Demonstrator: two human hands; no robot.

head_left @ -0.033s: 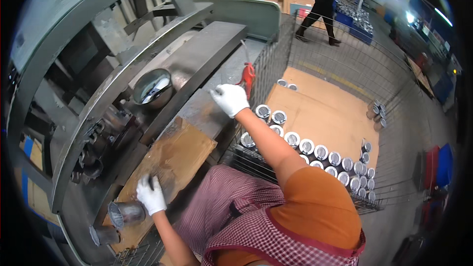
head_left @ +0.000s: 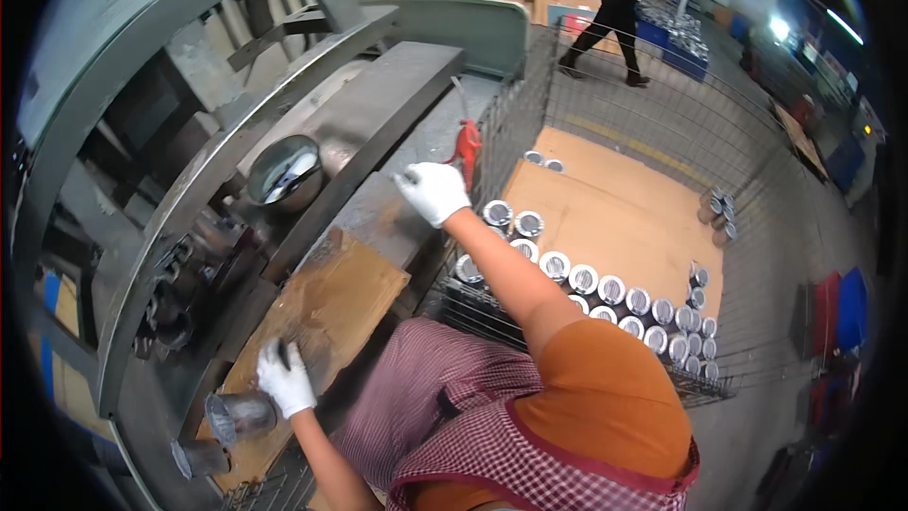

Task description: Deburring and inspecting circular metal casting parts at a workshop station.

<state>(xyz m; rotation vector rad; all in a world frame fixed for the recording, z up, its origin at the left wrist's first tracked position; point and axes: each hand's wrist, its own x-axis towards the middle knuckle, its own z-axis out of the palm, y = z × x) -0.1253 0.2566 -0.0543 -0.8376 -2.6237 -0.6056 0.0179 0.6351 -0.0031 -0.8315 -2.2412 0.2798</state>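
My left hand (head_left: 284, 378), in a white glove, grips a dull metal cylinder (head_left: 235, 416) lying on a brown cardboard sheet (head_left: 331, 303) at the near end of the machine bed. A second cylinder (head_left: 199, 459) lies just in front of it. My right hand (head_left: 433, 191), also gloved, reaches far out to the grey steel bed (head_left: 378, 213) with its fingers curled down. Whether it holds anything is unclear. A red-handled tool (head_left: 466, 147) lies just beyond it. A shiny round metal die (head_left: 284, 173) sits in the machine to the left.
To my right stands a wire cage bin (head_left: 605, 104) with a cardboard floor (head_left: 615, 218) and rows of shiny metal cans (head_left: 605, 289) along its near side. The heavy green machine frame (head_left: 170, 208) rises on the left. A person (head_left: 615, 9) walks at the back.
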